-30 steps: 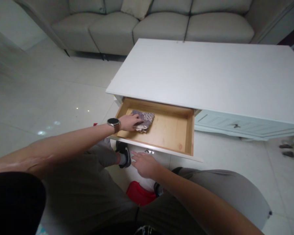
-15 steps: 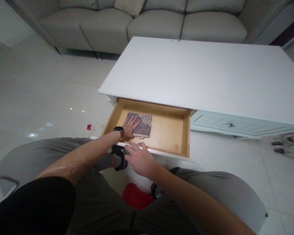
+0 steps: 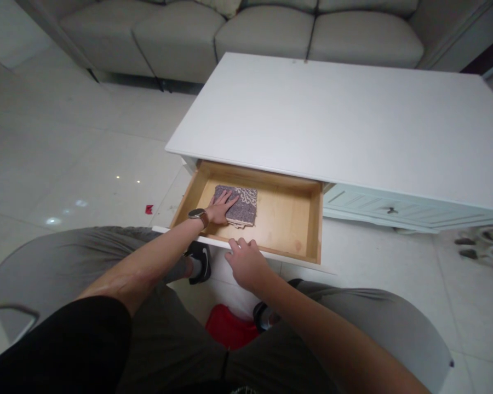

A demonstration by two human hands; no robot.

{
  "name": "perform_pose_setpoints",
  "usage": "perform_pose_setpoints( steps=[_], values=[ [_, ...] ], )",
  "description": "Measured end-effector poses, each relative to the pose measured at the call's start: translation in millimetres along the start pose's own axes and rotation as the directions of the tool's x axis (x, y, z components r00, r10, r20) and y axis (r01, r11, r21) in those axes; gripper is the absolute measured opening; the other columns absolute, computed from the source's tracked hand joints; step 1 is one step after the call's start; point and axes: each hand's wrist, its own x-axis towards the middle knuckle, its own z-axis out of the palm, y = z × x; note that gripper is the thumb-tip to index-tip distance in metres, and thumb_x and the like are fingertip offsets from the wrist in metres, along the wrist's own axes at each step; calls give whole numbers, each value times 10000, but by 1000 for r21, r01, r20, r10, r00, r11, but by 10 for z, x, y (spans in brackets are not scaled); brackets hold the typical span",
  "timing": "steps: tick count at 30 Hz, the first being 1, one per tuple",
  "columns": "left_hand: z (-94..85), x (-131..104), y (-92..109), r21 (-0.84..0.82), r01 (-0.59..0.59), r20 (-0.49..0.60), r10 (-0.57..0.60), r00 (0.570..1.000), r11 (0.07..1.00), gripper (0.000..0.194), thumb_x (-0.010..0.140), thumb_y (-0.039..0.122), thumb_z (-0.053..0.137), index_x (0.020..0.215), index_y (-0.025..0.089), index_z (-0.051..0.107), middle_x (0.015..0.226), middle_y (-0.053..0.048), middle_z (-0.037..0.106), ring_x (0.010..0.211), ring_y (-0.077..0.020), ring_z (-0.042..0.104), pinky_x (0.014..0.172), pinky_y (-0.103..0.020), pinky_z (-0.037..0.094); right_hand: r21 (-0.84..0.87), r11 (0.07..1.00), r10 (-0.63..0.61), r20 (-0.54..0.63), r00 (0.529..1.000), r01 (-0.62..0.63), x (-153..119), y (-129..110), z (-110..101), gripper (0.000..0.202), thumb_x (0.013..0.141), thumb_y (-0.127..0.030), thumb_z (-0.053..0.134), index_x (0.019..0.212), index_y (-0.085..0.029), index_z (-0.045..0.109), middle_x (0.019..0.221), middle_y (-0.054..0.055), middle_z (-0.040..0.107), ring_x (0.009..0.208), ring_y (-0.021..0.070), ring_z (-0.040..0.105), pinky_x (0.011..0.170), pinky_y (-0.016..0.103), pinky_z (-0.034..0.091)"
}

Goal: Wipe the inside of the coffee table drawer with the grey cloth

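A folded purple-grey cloth [image 3: 245,210] with a cream pattern and frayed front edge lies in the left half of a pulled-out wooden drawer [image 3: 290,219]. My left hand [image 3: 221,209] rests flat on the cloth's left side, fingers spread, a watch on its wrist. Over the top edge of the drawer's white front panel [image 3: 287,258] hook the curled fingers of my right hand [image 3: 246,262]. Its thumb is on the near side of the panel.
The drawer belongs to a white coffee table [image 3: 332,120], which has a closed drawer with a dark knob [image 3: 390,210] at right. Behind stands a grey sofa [image 3: 267,35]. A red object [image 3: 232,328] sits between my legs, and a red scrap [image 3: 149,209] lies on the tiles.
My right hand has shifted right along the drawer's front edge, and its fingers now curl over it. My left hand stays flat on the cloth. The view has shifted slightly.
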Motion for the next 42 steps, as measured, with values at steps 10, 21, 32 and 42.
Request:
perform_pose_setpoints(
  steps=[10,21,32,42],
  values=[
    [6,11,-5,-14,-3,-2,3,1000,1000,1290,659,355,768,1660,291,-43,1732,-150,-113,1587,-390,-78,1227,-657,96,10,1000,6,14,1000,-7,0,-6,11,294,996,-204,432,1070,-179,716,1263,164,584,1091,299,500,856,472,435],
    [-1,4,5,0,0,7,0,1000,1000,1272,670,363,755,1661,274,-37,1730,-160,-115,1585,-397,-82,1219,-667,115,17,1000,-2,-11,1000,2,-1,-3,5,316,1010,-210,407,1039,-170,719,1217,159,595,1080,303,510,847,471,439],
    [18,16,-13,-10,-6,-2,6,1000,1000,1266,662,362,747,1663,270,-24,1731,-157,-110,1586,-394,-84,1225,-655,116,12,1000,1,-5,1000,-1,-7,-4,-3,294,996,-209,436,1077,-176,717,1258,164,590,1100,308,506,862,474,436],
    [8,15,-5,-5,-4,-1,4,1000,1000,1274,660,376,757,1664,264,-20,1728,-169,-111,1588,-387,-81,1222,-663,112,8,1000,0,-3,1000,0,-3,1,4,299,999,-207,429,1075,-179,718,1244,160,594,1093,310,512,862,472,439]
  ],
)
